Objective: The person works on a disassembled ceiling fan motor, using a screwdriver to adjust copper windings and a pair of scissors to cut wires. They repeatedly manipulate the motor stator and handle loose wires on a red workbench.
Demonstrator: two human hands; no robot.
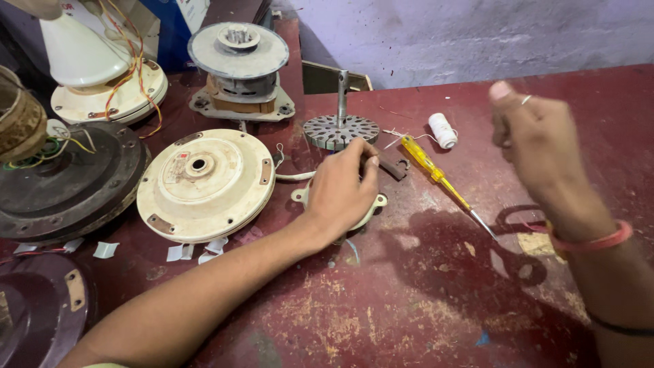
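Left hand [340, 187] pressed down on a small cream motor cover [371, 204] on the red tabletop [422, 300], fingers curled over it beside a dark flat piece [392, 165]. Right hand [538, 146] raised, fingers loosely bent, holding nothing. Yellow screwdriver [436, 174] lying between the hands.

Small rectangular label [181, 158], red and white, stuck on the face of the cream round fan cover [204, 184], left of the cover's centre hole. Blue and white printed box [178, 20], top left, behind the motors.
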